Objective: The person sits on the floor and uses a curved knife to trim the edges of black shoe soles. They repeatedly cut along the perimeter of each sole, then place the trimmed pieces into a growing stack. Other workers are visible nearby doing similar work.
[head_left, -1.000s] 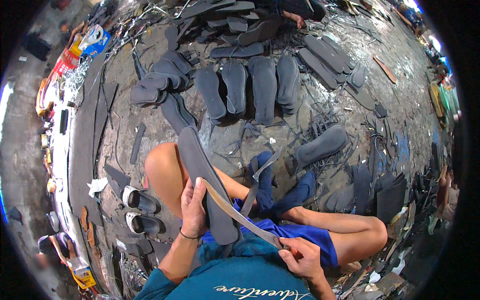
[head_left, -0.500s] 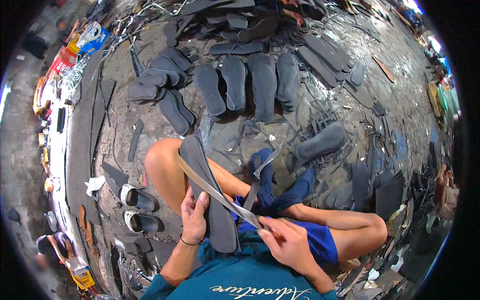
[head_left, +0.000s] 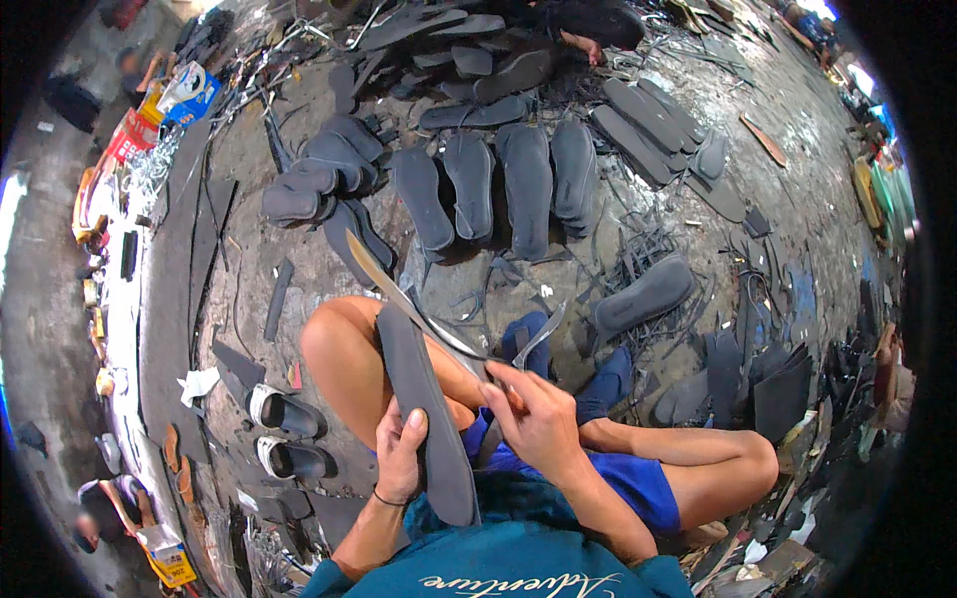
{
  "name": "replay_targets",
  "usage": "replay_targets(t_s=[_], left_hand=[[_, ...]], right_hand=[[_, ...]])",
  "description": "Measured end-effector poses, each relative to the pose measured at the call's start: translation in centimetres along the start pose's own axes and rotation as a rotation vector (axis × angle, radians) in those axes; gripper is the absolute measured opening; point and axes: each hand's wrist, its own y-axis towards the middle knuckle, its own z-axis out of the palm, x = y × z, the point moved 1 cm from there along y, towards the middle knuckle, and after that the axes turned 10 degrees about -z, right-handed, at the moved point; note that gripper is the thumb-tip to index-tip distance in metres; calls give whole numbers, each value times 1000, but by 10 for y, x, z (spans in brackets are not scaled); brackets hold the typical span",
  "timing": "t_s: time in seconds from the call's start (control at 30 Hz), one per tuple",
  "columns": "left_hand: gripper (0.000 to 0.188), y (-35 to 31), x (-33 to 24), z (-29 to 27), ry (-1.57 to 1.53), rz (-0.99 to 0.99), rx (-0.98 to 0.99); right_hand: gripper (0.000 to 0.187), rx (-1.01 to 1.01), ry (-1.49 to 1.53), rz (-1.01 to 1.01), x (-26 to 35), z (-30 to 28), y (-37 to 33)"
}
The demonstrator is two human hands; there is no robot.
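My left hand (head_left: 401, 453) grips a dark grey sandal sole (head_left: 427, 394) by its edge, thumb on the flat face. The sole lies tilted over my left thigh. In my right hand (head_left: 541, 419) the fingers pinch the near end of a long, thin curved strip (head_left: 384, 281), tan at its far tip and grey nearer the hand. This strip stands out past the sole's far end. A second thin, pale grey bent piece (head_left: 543, 337) shows near my blue-covered foot (head_left: 528, 349); I cannot tell what it is attached to.
Ahead on the floor sit stacked soles (head_left: 523, 189) in a row, with another sole (head_left: 646, 294) on scraps to the right. White-strapped sandals (head_left: 289, 411) stand at left. Beyond the stacks another person's hand (head_left: 581, 45) shows. Dark offcut sheets (head_left: 783, 389) lie at right.
My right hand has moved up and slightly left, carrying the curved strip off the sole's face to beyond its far end. The sole has shifted slightly toward me and shows its plain face.
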Motion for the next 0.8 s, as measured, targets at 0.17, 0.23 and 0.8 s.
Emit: replay_targets(t_s=[0.17, 0.23, 0.8], left_hand=[[54, -16, -15, 23, 150, 29, 59], [43, -14, -7, 17, 499, -23, 190], [33, 14, -98, 15, -7, 12, 10]], right_hand=[[28, 65, 461, 386, -20, 2, 44], [29, 183, 529, 429, 3, -21, 46], [33, 119, 48, -66, 14, -74, -80]])
